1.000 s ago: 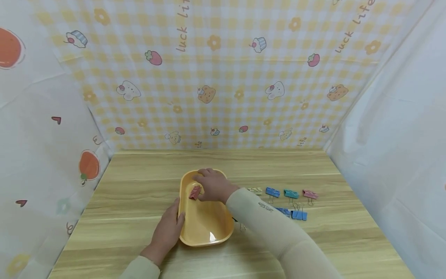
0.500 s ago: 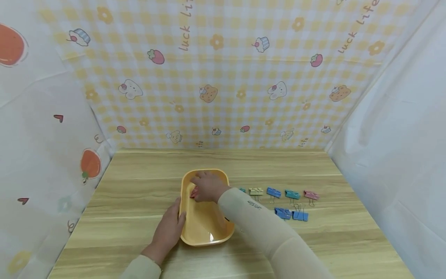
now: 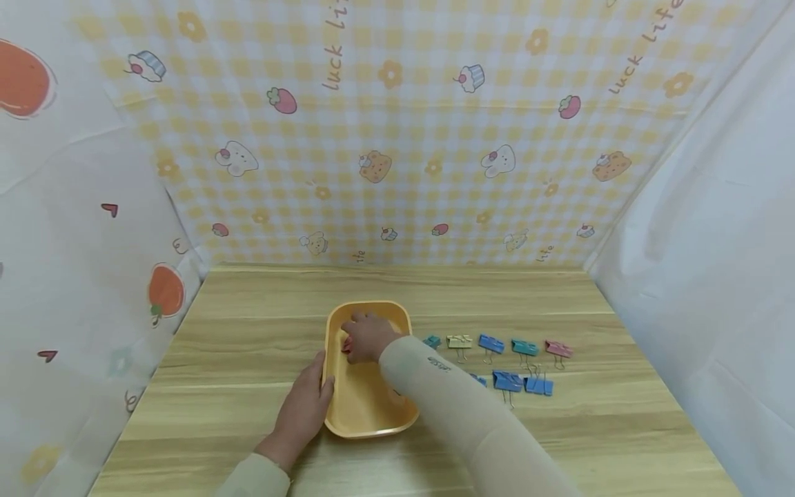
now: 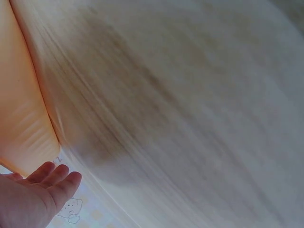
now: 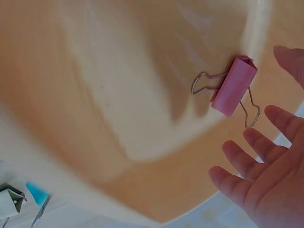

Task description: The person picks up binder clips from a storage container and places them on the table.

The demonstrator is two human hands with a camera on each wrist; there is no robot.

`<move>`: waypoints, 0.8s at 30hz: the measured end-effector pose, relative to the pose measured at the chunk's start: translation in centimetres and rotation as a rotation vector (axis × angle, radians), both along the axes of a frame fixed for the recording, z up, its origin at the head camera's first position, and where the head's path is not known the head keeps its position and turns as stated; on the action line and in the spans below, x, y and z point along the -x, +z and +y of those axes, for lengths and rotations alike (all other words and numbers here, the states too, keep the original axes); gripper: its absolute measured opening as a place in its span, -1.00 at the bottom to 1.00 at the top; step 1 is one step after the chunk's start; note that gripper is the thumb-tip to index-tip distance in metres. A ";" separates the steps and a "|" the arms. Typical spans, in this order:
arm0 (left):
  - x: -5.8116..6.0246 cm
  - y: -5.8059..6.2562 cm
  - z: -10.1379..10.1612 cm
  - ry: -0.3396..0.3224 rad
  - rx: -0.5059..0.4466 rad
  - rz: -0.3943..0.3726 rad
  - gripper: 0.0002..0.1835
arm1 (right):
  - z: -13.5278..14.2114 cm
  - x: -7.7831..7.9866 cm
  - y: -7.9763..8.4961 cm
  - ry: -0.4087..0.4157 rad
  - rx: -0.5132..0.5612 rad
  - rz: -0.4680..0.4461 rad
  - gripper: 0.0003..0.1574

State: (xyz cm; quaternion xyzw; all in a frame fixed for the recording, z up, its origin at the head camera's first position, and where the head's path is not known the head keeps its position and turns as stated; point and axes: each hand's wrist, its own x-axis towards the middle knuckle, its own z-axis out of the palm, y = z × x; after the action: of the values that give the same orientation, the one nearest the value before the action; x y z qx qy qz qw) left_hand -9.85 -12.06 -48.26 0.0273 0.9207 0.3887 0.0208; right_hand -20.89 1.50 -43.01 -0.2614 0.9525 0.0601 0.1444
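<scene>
A yellow-orange plastic tray (image 3: 373,435) with a raised rim sits on the table in the head view. My left hand (image 3: 304,404) holds its left wall, thumb over the rim and fingers along the outside. The left wrist view shows those fingers (image 4: 61,183) beside the wall. Inside the tray lies a pink binder clip (image 5: 235,88) with its wire handles spread. My right hand (image 5: 273,175) reaches into the tray with fingers spread, close to the clip but apart from it in the right wrist view. From the head, that hand partly covers the clip.
Right of the tray, binder clips lie in two rough rows: teal (image 3: 431,341), yellow (image 3: 459,342), blue (image 3: 491,343), pink (image 3: 558,348) and more blue ones (image 3: 538,386). My right sleeve (image 3: 459,400) hides part of the near row. A patterned cloth (image 3: 404,207) stands behind the table.
My right hand and forearm have shifted slightly left in the tray, covering more of the pink clip and uncovering more clips on the table. My left hand keeps its place on the tray.
</scene>
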 end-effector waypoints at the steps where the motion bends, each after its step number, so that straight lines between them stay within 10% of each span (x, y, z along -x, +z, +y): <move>1: 0.0 -0.1 0.0 0.001 0.002 -0.003 -0.38 | -0.1 0.0 0.0 -0.002 -0.002 -0.002 -0.24; 24: -0.2 0.1 0.1 0.025 0.249 0.074 -0.40 | -1.5 0.3 -1.9 -0.076 -0.006 -0.011 -0.52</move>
State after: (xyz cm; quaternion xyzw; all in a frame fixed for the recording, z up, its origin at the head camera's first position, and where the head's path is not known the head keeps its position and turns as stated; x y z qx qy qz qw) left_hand -9.68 -11.98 -48.18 0.0272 0.9623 0.2701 -0.0151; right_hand -21.18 -0.01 -44.90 -0.2248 0.9607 0.0561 0.1528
